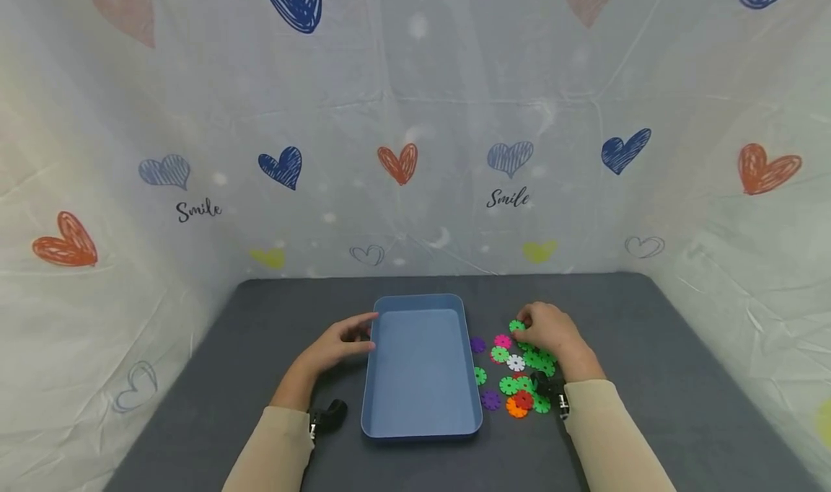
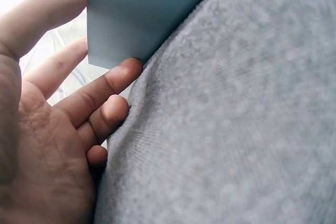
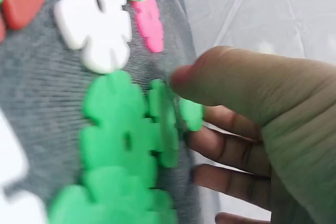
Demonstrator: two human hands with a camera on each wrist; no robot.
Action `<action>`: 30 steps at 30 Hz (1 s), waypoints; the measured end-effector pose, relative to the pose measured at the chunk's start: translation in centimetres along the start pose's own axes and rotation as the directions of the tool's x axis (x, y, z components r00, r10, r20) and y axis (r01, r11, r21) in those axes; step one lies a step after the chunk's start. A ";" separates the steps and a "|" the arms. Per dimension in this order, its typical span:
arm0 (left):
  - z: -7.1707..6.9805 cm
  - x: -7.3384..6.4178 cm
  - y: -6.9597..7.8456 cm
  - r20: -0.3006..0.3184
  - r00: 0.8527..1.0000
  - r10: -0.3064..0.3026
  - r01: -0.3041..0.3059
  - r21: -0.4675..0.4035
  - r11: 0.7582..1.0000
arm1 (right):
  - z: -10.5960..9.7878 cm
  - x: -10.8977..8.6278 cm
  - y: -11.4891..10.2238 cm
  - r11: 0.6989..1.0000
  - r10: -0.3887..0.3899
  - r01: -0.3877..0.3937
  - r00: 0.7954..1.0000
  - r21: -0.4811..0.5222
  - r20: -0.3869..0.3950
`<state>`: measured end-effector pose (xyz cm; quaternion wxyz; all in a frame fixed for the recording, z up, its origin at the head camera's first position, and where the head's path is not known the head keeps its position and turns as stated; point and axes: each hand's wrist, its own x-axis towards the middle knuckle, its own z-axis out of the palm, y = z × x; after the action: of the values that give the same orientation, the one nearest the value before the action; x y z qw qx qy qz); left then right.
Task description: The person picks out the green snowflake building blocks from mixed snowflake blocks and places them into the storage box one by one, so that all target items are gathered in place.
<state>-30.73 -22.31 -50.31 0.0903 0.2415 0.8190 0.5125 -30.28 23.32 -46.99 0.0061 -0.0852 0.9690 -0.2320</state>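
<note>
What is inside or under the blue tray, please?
Nothing is visible inside the blue tray. The dark tabletop shows around it; anything directly underneath is covered.

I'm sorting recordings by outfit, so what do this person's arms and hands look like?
Both sleeves are long, plain and cream-coloured. The hands are ungloved. A small black device with a shiny part sits at each wrist.
</note>
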 end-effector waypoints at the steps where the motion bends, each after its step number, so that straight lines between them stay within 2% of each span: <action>1: 0.0 0.0 0.0 -0.002 1.000 -0.004 0.004 0.001 1.000 | -0.1 0.0 -0.1 1.000 -0.004 0.004 1.000 0.009 -0.007; 9: 0.1 0.1 0.3 -0.034 0.999 -0.025 0.025 0.001 1.000 | -2.0 -0.3 -2.2 0.988 -0.064 0.070 0.997 0.136 -0.048; 15: 0.3 0.2 0.2 -0.040 0.999 -0.038 0.038 0.020 0.999 | -3.2 -1.1 -4.4 0.961 -0.111 0.128 0.990 0.245 -0.081; 19: 0.4 0.2 0.5 -0.034 0.999 -0.037 0.038 0.035 0.999 | -3.8 -1.8 -5.9 0.924 -0.118 0.149 0.987 0.352 -0.106; 26: 0.3 -0.7 3.6 -0.020 1.000 -0.014 0.015 0.031 0.999 | -4.1 -2.8 -8.9 0.837 -0.152 0.185 0.983 0.516 -0.106; 30: 0.3 -0.9 4.2 -0.022 1.000 -0.012 0.013 0.032 0.999 | -3.7 -3.2 -10.4 0.799 -0.169 0.186 0.982 0.572 -0.083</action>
<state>-28.54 -21.05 -46.85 0.0808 0.2323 0.8297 0.5011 -25.64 16.37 -39.11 -0.0038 -0.1666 0.8407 -0.5152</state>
